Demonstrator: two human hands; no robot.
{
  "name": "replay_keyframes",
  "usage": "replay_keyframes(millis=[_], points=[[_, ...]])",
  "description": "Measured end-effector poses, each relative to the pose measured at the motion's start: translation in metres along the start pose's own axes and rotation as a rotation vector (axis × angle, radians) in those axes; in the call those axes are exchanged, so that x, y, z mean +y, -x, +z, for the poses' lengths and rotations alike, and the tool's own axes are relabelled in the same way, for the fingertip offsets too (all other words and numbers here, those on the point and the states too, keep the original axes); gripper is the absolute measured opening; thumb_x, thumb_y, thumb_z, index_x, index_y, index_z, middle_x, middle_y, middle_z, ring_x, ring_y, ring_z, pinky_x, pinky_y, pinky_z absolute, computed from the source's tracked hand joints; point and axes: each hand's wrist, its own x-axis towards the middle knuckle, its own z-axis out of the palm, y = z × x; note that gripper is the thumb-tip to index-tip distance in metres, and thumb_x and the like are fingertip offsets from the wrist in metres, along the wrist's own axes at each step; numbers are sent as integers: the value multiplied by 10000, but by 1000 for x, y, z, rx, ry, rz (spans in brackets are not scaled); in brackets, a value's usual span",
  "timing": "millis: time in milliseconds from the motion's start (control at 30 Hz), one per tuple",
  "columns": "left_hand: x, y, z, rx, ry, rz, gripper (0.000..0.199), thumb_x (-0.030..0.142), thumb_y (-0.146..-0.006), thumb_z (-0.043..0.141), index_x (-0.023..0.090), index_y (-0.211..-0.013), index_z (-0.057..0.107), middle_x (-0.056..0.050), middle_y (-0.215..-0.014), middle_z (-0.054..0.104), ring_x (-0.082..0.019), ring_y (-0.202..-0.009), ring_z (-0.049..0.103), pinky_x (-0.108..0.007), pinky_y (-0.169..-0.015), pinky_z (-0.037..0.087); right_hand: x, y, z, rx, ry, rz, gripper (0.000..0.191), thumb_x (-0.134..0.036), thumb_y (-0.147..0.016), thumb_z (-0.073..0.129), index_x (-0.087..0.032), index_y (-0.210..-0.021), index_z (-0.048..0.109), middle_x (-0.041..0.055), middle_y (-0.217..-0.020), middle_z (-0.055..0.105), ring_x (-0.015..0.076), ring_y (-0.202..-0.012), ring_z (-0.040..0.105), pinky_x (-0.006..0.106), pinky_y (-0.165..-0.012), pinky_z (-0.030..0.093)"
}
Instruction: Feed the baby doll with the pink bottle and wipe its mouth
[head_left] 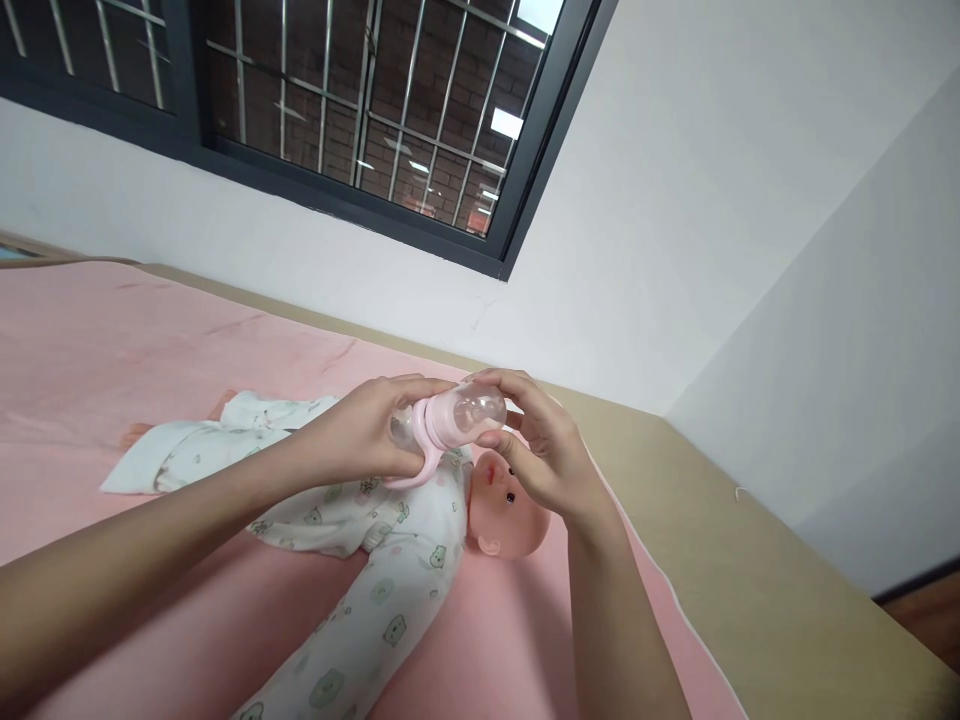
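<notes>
- One clear plastic baby bottle with a pink collar and handle (445,420) is held tilted over the upper body of a plastic doll in white printed clothes (420,535)
- The left hand (375,425) is wrapped round the bottle's clear body, next to the handle
- The right hand (551,450) grips the clear domed cap (484,408) between thumb and fingers
- The doll lies face up on a pink cloth (112,350), head near the right hand
- A dark-framed barred window (199,80) is set in the white wall (675,200) beyond
</notes>
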Motion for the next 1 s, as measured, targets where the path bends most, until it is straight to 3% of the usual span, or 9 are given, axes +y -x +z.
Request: replay_keyframes(millis=[233,333,467,567,667,800,933,1000], points=[[-14,-1,2,1,-19,43,566,201,-654,651,286,-1212,624,-3,-1059,692,-251,-973,639,-310,-802,512,-3,1,-3,-3,-35,44,327,-304,-895,589,-298,-1221,559,62,-1259,568,202,-1159,559,385,-914,552],[-14,-2,5,-7,-5,-7,538,286,-682,668,291,-1218,618,-8,-1023,699,-253,-914,656,-306,-731,526,-1,0,-2,6,-79,77,343,-319,-888,603,-290,-1227,558,68,-1284,568,206,-1167,563,389,-932,541],[-10,-2,6,-1,9,-81,575,246,-668,639,302,-1238,597,3,-1021,701,-243,-865,668,-292,-663,525,5,-1,2,21,-153,103,347,-319,-896,595,-288,-1238,545,65,-1319,562,198,-1174,568,389,-962,517],[-5,-2,3,19,1,-98,588,197,-634,622,272,-1217,608,1,-1075,695,-255,-931,658,-296,-711,525,10,-2,1,103,-172,80,339,-324,-893,596,-276,-1223,539,68,-1311,567,189,-1166,572,381,-971,503],[-5,-4,-1,38,-8,-113,583,182,-619,625,247,-1199,612,-3,-1116,687,-266,-1011,634,-293,-759,514,20,-3,-7,281,-152,63,357,-347,-881,603,-263,-1218,520,74,-1305,566,183,-1176,563,385,-1004,473],[-18,-9,-5,86,-51,-97,520,232,-632,665,241,-1149,614,5,-1073,691,-250,-990,632,-280,-765,490,52,0,-23,454,-21,183,421,-405,-847,611,-246,-1226,518,85,-1300,567,186,-1137,573,383,-985,468],[-30,-13,-8,134,-131,-110,453,311,-633,687,224,-1071,615,-7,-1032,691,-248,-940,630,-289,-753,469,110,20,-33,618,238,481,455,-388,-782,596,-203,-1196,576,102,-1203,606,233,-1102,569,426,-990,436],[-31,-14,-11,158,-172,-134,445,339,-627,691,219,-1048,613,-7,-978,690,-240,-887,626,-288,-726,456,141,36,-35,621,366,635,444,-358,-748,577,-197,-1160,605,107,-1182,603,253,-1097,559,430,-993,420]])
